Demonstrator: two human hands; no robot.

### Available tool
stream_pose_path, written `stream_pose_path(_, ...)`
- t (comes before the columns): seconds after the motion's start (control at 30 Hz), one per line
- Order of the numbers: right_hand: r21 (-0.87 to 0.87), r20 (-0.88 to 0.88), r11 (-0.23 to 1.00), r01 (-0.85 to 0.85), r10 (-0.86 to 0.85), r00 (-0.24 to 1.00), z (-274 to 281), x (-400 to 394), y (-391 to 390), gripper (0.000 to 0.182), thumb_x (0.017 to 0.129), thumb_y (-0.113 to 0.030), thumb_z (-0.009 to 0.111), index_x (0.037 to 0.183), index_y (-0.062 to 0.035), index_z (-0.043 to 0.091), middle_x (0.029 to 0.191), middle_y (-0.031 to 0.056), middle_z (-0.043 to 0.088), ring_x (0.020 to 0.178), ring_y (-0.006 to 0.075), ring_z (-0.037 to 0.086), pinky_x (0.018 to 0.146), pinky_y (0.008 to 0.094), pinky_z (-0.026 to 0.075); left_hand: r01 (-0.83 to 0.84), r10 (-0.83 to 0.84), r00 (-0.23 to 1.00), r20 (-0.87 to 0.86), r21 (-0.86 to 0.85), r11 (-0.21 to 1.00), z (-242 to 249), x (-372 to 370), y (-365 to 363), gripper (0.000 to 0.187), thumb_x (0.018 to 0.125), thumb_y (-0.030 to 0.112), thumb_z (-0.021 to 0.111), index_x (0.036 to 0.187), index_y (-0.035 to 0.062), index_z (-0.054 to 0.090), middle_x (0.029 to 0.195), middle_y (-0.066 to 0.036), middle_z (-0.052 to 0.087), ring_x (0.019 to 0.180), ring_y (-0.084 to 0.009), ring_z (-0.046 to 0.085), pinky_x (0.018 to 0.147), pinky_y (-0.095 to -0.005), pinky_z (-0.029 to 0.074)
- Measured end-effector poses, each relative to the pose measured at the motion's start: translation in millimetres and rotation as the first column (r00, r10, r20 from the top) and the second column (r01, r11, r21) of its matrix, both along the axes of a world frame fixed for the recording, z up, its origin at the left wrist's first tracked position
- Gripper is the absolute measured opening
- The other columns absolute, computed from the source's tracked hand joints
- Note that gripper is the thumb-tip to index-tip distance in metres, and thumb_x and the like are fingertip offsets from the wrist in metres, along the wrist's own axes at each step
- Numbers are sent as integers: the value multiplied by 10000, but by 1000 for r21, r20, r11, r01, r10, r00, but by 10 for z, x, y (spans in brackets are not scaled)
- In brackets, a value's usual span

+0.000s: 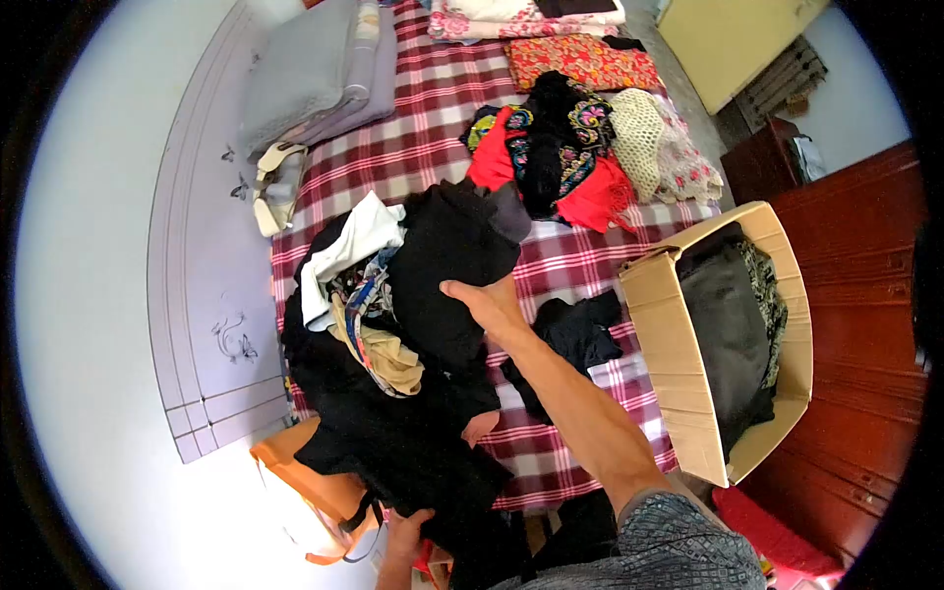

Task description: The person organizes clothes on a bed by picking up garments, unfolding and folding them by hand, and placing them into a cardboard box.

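Note:
A large black garment (393, 442) lies spread over the left part of the bed and hangs off its front edge. My right hand (492, 307) is closed on the black cloth near its upper right, thumb on top and fingers mostly hidden. Low in the view, my left hand (405, 531) grips the garment's hanging lower edge. A white cloth (354, 251) and a beige cloth (388, 356) sit bunched on the dark pile. To the right of my right forearm lies a smaller black garment (575, 334).
A cardboard box (664, 354) with dark folded clothes stands at the right. Red, black and embroidered clothes (551, 157) are heaped farther back on the plaid bedspread (442, 69). Grey folded bedding (300, 88) lies at the far left, and an orange bag (305, 472) stands by the bed's left corner.

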State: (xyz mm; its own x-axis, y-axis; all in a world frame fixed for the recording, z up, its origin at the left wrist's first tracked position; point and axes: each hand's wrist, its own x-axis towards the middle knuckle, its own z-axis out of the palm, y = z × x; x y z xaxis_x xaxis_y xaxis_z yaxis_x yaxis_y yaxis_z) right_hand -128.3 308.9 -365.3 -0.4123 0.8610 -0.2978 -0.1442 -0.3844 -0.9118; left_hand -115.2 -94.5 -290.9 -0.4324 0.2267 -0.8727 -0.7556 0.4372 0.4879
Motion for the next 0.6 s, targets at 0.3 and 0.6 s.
stream_pose_path(0.3, 428, 36, 894, -135, 133, 991, 1960, 7, 341, 652, 677, -5, 852, 1264, 54, 575, 1202, 144, 659, 1064, 245, 643, 973, 354, 512, 187, -183, 981, -66, 50, 981, 174, -265, -257, 604, 709, -104, 671, 1295, -1, 572, 1245, -110, 651, 1139, -283, 613, 979, -412, 510)
stream_pose_path(0.6, 703, 163, 711, 11, -176, 971, 3418, 233, 446, 829, 623, -220, 908, 1288, 104, 533, 1169, 234, 620, 984, 342, 649, 932, 388, 522, -185, 164, 981, 101, 250, 951, 491, -516, -298, 597, 725, -57, 663, 1311, 9, 572, 1241, -109, 654, 1139, -296, 612, 998, -423, 496)
